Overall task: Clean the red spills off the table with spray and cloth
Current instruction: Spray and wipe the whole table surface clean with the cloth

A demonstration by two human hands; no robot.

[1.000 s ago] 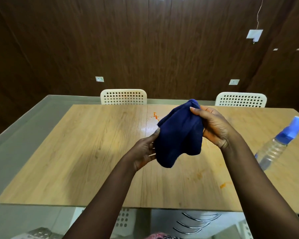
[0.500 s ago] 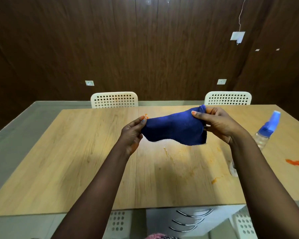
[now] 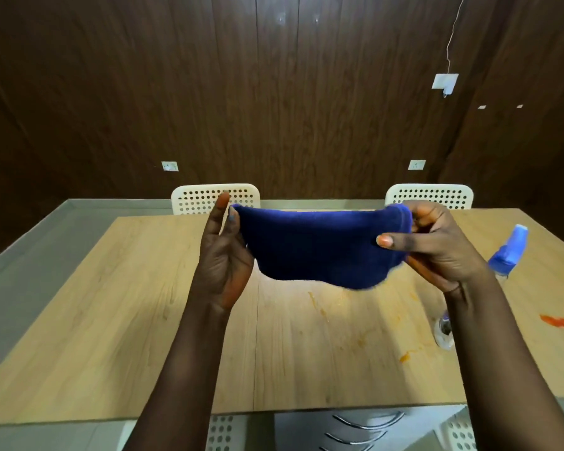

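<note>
A dark blue cloth (image 3: 319, 247) is stretched in the air above the wooden table (image 3: 144, 320). My left hand (image 3: 223, 255) pinches its left corner between thumb and fingers. My right hand (image 3: 437, 245) grips its right end, thumb on the front. A clear spray bottle with a blue cap (image 3: 507, 252) stands on the table behind my right forearm, partly hidden. A red spill (image 3: 559, 321) lies at the far right, and fainter orange smears (image 3: 404, 356) and streaks (image 3: 316, 299) mark the middle of the table.
Two white perforated chairs (image 3: 215, 197) (image 3: 428, 195) stand at the table's far edge against a dark wood wall. Below the near edge are a grey drawer unit with metal handles (image 3: 368, 424) and another white chair (image 3: 222, 432).
The bunched cloth has been pulled out wide between my two hands and raised. My hands have moved apart, and the view has tilted up.
</note>
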